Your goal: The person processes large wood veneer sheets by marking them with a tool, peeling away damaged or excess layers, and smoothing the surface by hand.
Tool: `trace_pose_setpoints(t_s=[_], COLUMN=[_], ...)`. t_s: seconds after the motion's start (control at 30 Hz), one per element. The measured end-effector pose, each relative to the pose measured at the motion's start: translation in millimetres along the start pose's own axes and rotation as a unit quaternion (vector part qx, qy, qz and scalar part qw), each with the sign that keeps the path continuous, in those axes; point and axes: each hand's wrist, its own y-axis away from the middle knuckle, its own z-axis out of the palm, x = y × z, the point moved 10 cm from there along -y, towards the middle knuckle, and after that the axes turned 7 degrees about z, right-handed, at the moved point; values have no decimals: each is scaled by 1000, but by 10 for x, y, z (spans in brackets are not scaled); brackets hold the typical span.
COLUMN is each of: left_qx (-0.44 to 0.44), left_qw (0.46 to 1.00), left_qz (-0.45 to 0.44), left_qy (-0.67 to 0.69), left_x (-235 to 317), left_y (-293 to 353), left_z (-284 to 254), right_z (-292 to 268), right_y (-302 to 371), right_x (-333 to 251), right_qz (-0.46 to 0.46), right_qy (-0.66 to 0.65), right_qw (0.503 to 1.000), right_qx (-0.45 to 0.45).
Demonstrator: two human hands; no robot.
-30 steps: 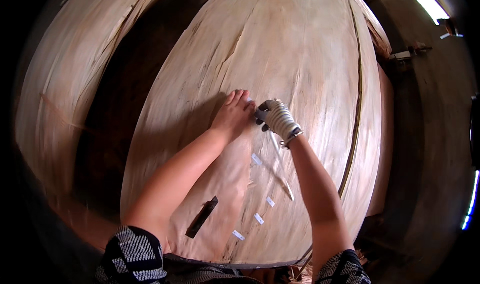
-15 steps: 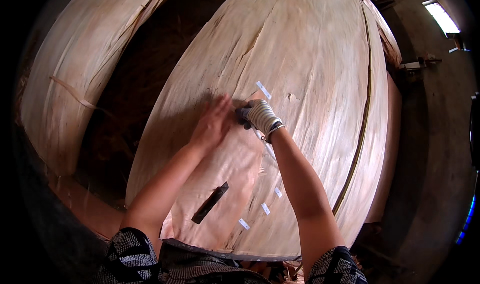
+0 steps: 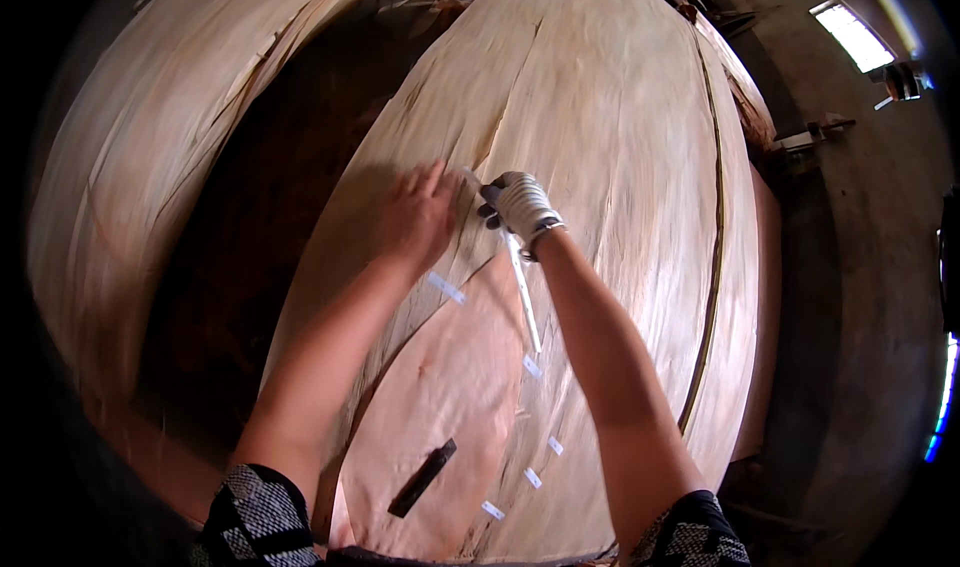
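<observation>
My right hand (image 3: 518, 203), in a striped glove with dark fingertips, pinches a strip of white tape (image 3: 523, 302) that trails down beside the wrist. A small whitish end shows at its fingertips. My bare left hand (image 3: 415, 212) lies with fingers stretched out on the pale wood veneer sheet (image 3: 640, 267), just left of the glove. Below both hands is a pointed reddish veneer piece (image 3: 430, 397). One short piece of white tape (image 3: 446, 288) sits across its left edge, and several more lie along its right side. On the reddish piece rests a dark, narrow cutter-like tool (image 3: 422, 479).
Another pale veneer stack (image 3: 130, 187) stands at the left beyond a dark gap (image 3: 240, 227). A long dark split (image 3: 716, 217) runs down the right part of the sheet. Scraps and a metal fitting (image 3: 800, 139) lie off the right edge, above a grey floor (image 3: 880, 267).
The view has shifted, so the sheet and tool sit lower. Both hands are farther up the sheet, past the reddish piece's tip. The tape piece on its left edge now shows.
</observation>
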Motion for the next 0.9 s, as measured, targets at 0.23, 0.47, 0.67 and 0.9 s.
trace_pose_setpoints(t_s=[0.23,0.47,0.67,0.9], left_qx=[-150,-31,-14,-95], left_qw=[978,998,993,981], left_qz=[74,-12,-92,-159], left_qy=[-126,49,76,-58], left_x=[77,-584,112,632], left_y=[-218,266,2272,3265], left_z=[706,27,-879,-1140], right_z=[-194,-852,-614,423], right_y=[-135,1272,3293,3718], right_x=[47,-304,730,938], right_qz=[-70,-141,60,47], right_qy=[180,-154,-149,-150], right_qw=[975,977,954,953], right_qx=[113,41,-253,-260])
